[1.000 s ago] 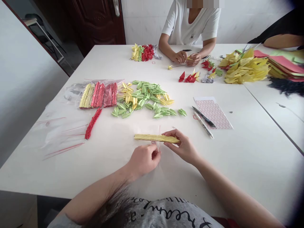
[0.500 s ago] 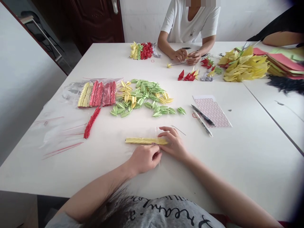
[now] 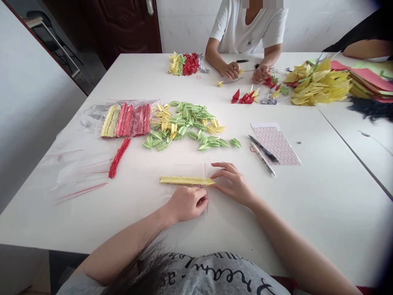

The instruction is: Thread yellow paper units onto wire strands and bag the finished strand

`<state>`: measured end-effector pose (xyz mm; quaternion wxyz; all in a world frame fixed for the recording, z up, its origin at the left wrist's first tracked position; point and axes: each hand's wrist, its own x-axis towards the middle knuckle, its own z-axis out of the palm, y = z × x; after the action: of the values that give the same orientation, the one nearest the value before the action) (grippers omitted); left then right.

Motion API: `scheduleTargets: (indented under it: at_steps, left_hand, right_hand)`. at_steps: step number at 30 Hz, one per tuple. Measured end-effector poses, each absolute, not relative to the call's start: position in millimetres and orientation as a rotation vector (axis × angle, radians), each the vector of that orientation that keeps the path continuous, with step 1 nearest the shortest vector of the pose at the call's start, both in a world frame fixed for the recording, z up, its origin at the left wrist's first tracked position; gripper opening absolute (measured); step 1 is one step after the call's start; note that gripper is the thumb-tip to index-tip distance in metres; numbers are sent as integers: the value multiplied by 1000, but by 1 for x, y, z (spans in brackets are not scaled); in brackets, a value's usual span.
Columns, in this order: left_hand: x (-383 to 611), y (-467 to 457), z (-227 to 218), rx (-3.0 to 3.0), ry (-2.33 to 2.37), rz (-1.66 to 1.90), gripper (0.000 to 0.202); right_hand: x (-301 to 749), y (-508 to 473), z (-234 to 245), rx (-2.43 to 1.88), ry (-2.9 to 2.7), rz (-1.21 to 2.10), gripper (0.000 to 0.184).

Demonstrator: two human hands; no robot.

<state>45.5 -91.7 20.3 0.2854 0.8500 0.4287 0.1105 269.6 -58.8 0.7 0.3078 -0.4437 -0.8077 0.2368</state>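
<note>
A long yellow strip of stacked folded paper [image 3: 181,180] lies crosswise in front of me, mostly inside a clear plastic bag [image 3: 193,169]. Its pointed right end sticks out past the bag's red-lined mouth. My left hand [image 3: 186,203] is curled at the lower corner of that mouth, pinching the plastic edge; its fingertips are partly hidden. My right hand [image 3: 233,183] comes from the right, with thumb and a finger on either side of the strip's tip and the other fingers raised apart.
Beyond lie a pile of green and yellow folded pieces [image 3: 190,121], bagged yellow and red strips [image 3: 125,120] and a loose red strip [image 3: 119,157]. Flat empty bags [image 3: 73,172] are at left. Pens [image 3: 263,149] rest on a label sheet [image 3: 284,143]. A co-worker [image 3: 248,28] sits opposite.
My right hand has drawn back rightward, uncovering the strip's tip. The strip sits slightly further left, deeper in the bag. My left hand has barely moved. The co-worker's hands have parted.
</note>
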Motion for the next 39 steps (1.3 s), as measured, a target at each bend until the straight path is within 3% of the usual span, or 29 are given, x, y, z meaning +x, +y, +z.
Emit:
scheduleTargets:
  at_steps: [7,16,27,33,39]
  left_hand:
    - [46,-92,20,2322,1115,249,16]
    - [44,-91,23,2322,915,244,22]
    - [38,-84,15,2537,696,424,27]
    - [36,-84,13,2589,726,479,34]
    - [38,-80,8,2623,897,431,51]
  right_hand:
    - [246,-58,-7,-1128,-2092,636,11]
    - [235,-58,-19,-1117,-2238,539,25]
    - [278,-40,-8,-1130,-2195,641,21]
    - [289,-49,10,-1400,-1953,648,33]
    - [267,-71,10,-1445,-1498,1069,43]
